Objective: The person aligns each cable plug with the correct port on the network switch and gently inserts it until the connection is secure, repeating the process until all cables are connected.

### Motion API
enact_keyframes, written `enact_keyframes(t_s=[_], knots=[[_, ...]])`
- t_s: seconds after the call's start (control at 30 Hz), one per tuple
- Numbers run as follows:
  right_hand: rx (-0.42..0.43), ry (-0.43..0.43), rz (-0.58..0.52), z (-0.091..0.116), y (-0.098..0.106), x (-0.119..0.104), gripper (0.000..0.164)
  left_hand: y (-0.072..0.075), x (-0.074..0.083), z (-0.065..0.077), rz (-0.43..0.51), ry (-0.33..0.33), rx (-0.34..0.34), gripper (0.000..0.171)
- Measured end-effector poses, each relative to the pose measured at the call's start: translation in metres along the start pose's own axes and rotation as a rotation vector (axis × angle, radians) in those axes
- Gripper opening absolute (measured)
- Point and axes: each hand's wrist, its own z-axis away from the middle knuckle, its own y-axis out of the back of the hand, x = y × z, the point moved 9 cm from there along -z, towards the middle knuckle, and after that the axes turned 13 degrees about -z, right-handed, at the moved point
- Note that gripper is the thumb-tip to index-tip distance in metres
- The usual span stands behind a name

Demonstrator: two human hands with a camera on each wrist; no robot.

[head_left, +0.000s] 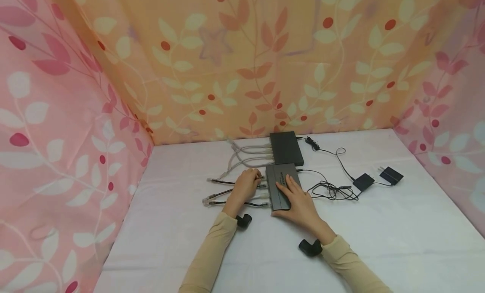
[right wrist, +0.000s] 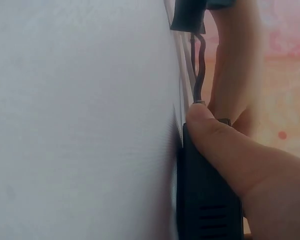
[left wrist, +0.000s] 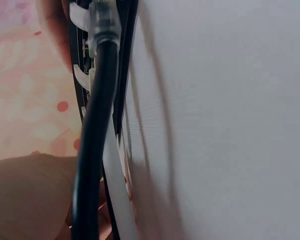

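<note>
A grey network switch (head_left: pixel 273 175) lies on the white cloth, its ports facing left. My left hand (head_left: pixel 245 184) pinches the plug of a short black network cable (head_left: pixel 221 182) at the port farthest back. My right hand (head_left: pixel 301 204) rests on the switch with fingers spread over its top, its thumb (right wrist: pixel 217 135) along the near end by the port-side corner. Nearer me, more short cables run to the same port side, among them a black cable (left wrist: pixel 97 125) and a white cable (left wrist: pixel 115 175). The pinched plug is partly hidden by my left fingers.
Directly behind stands a black switch (head_left: pixel 286 146) with several grey cables (head_left: pixel 250 150) in its left side. On the right lie a coiled black power cord (head_left: pixel 329 190) and two power adapters, one nearer (head_left: pixel 363 182) and one farther right (head_left: pixel 391 175). Patterned curtains (head_left: pixel 242 74) enclose the table.
</note>
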Motion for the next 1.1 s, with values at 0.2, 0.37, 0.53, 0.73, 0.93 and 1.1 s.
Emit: enact_keyframes(t_s=[0.2,0.37,0.53,0.73,0.93,1.1], knots=[[-0.037,0.052,0.007,0.002,-0.005,-0.001,0.096,0.001,0.000,0.021,-0.039,-0.037,-0.003,0.041],[-0.060,0.067,0.005,0.003,-0.007,0.000,0.095,-0.002,-0.003,0.043,-0.066,-0.051,-0.079,0.047],[-0.060,0.079,0.010,0.003,-0.007,0.000,0.094,-0.004,-0.011,0.060,-0.072,0.011,-0.143,0.047],[-0.063,0.075,0.005,0.001,-0.006,0.002,0.094,-0.002,-0.019,0.071,-0.050,-0.024,-0.238,0.050],[-0.077,0.066,0.007,0.001,-0.009,0.003,0.094,0.004,-0.030,0.079,-0.037,-0.057,-0.334,0.059],[-0.080,0.055,0.005,0.004,-0.007,0.004,0.095,-0.007,-0.039,0.080,-0.089,-0.074,-0.365,0.063]])
